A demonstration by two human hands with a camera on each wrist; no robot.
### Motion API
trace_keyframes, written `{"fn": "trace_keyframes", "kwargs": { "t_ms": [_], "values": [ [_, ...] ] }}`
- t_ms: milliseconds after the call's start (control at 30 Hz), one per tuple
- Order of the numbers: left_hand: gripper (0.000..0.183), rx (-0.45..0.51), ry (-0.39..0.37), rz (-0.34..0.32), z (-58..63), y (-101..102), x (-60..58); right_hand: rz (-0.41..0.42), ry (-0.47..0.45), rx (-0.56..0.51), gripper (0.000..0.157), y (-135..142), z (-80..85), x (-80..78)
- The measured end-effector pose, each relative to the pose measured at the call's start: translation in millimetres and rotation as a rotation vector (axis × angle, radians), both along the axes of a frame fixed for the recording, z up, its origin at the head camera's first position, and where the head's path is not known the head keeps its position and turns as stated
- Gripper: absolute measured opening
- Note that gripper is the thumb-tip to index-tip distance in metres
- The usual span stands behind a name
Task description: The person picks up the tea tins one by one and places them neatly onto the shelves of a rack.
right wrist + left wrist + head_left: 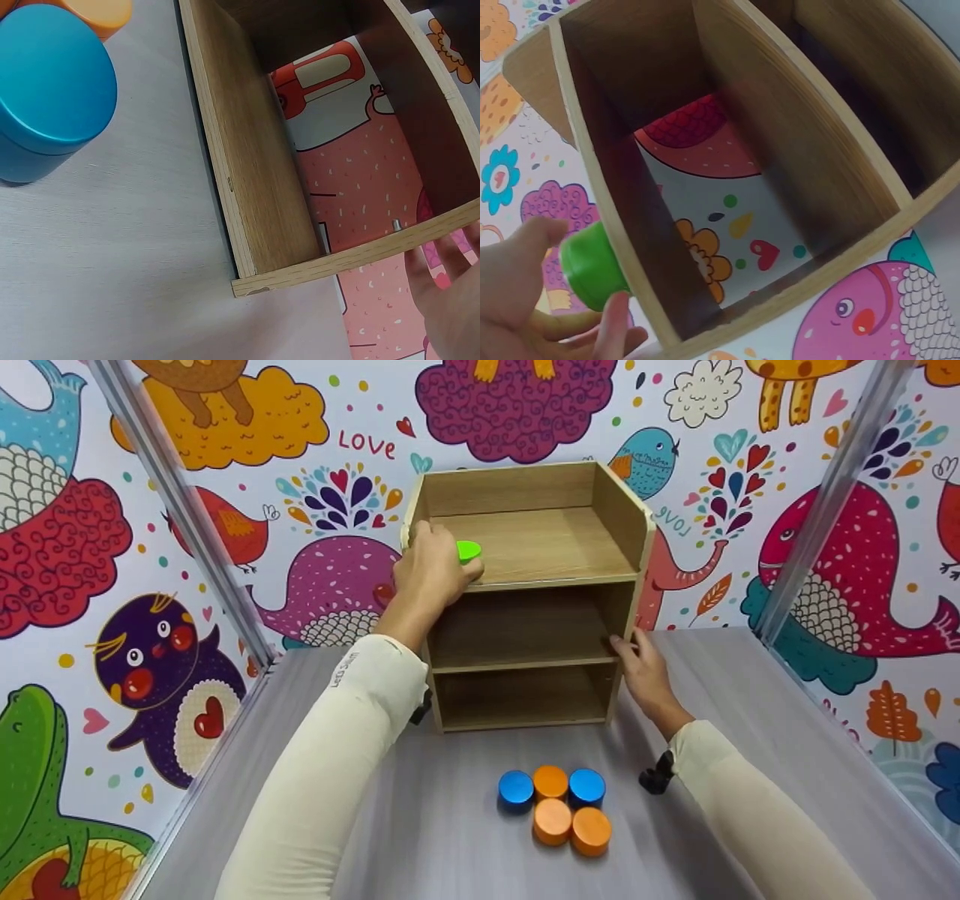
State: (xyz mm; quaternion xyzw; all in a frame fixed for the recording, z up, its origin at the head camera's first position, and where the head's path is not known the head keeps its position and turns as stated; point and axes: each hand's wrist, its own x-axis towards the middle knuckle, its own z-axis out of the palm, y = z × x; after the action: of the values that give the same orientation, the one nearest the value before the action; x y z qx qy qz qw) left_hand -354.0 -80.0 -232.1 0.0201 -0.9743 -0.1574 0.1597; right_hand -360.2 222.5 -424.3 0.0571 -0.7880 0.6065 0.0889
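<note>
Behind everything, you face a wall (360, 405) printed with cartoon animals; before it spreads the grey table (450, 825). The wooden shelf unit (555, 536) stands upright on that table, near the wall. Your right hand (646, 671) grips its right side panel, thumb over the front edge and fingers laid fairly straight along the outer face. Your left hand (435, 562) is up at the unit's top left, thumb and fingers spread only as wide as the green cylinder (470, 552) clamped between them. That cylinder is above the left front of the top board; whether it bears on the wood you cannot tell. Nearer you on the table, two blue cylinders (516, 789) and three orange cylinders (553, 820) stand in a close cluster, well apart from both hands.
</note>
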Motion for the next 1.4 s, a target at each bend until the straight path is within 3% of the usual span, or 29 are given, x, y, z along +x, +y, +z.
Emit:
{"fn": "trace_keyframes", "kwargs": {
  "t_ms": [600, 833, 1200, 1400],
  "values": [
    [0.058, -0.061, 0.221, -0.095, -1.0, 4, 33.0, -0.013, 0.000, 0.033, 0.055, -1, 3.7, 5.0],
    [0.059, -0.118, 0.241, -0.104, -8.4, 8, 50.1, -0.014, -0.010, 0.030, 0.057, -2, 5.0, 5.3],
    [0.061, -0.208, 0.249, -0.197, -23.6, 10, 80.6, -0.023, 0.001, 0.026, 0.056, -2, 3.3, 3.4],
    [0.057, -0.254, 0.257, -0.251, -36.9, 16, 95.8, -0.038, 0.017, 0.030, 0.061, 7, -22.9, -20.3]
  ]
}}
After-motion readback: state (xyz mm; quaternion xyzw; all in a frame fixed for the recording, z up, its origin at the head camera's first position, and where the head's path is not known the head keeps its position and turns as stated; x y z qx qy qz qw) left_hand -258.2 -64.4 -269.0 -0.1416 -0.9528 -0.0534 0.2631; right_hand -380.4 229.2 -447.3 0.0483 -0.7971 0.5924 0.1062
